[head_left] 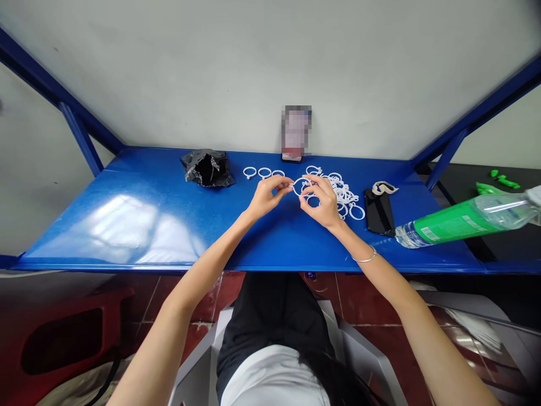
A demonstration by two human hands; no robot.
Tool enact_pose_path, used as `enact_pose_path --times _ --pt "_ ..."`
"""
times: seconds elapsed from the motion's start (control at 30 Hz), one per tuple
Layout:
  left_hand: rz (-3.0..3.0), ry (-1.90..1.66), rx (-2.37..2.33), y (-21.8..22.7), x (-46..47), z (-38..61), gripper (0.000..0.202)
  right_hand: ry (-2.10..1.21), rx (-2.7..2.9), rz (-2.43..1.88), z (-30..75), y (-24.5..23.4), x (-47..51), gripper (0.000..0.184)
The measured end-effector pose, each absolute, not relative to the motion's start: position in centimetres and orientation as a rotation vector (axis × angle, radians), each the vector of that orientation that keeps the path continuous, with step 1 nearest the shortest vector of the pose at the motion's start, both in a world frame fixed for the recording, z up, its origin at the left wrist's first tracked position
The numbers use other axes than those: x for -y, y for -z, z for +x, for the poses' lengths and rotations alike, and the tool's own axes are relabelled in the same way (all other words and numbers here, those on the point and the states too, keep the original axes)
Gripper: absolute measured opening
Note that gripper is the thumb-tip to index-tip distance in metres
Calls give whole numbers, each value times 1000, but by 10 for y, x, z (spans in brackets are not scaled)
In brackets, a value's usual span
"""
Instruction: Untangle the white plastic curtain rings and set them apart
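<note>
My left hand [267, 196] and my right hand [323, 202] meet above the blue table, holding one white plastic curtain ring [301, 179] between them. The left fingertips pinch the ring at its left side, where a small eyelet seems to be. My right thumb and fingers grip its right side. Just beyond the left hand, three similar white rings [265, 168] lie in a row, the rightmost partly hidden by that hand. Beside and behind the right hand is a loose pile of white rings [346, 195], partly covered by the fingers.
A crumpled black plastic bag [207, 169] sits at the back left. One phone [296, 132] leans on the wall, its screen blurred. To the right lie a black phone [379, 213], a whitish strip [384, 188] and a green-labelled bottle [460, 221]. Blue frame bars [80, 135] flank the table [139, 214].
</note>
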State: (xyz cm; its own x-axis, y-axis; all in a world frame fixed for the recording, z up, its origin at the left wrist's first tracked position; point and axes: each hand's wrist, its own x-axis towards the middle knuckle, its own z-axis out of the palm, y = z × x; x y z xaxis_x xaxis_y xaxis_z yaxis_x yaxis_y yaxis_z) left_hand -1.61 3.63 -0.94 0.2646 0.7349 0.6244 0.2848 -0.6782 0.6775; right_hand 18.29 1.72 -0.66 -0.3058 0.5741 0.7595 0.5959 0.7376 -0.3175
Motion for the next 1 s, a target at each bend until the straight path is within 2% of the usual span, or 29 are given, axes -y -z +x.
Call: enact_pose_path --times 0.3,0.47,0.57,1.0 --pt "2202 -1369 -989 9 -35 -17 19 -74 1987 -912 183 8 -17 4" --pt "2224 -1402 -955 8 -33 -17 17 -112 1969 -869 183 10 -17 37" --pt "2235 -1386 -976 8 -33 -16 20 -118 1977 -878 183 11 -17 47" --pt "2204 -1290 -1059 15 -33 -13 18 -151 2035 -964 184 12 -20 49"
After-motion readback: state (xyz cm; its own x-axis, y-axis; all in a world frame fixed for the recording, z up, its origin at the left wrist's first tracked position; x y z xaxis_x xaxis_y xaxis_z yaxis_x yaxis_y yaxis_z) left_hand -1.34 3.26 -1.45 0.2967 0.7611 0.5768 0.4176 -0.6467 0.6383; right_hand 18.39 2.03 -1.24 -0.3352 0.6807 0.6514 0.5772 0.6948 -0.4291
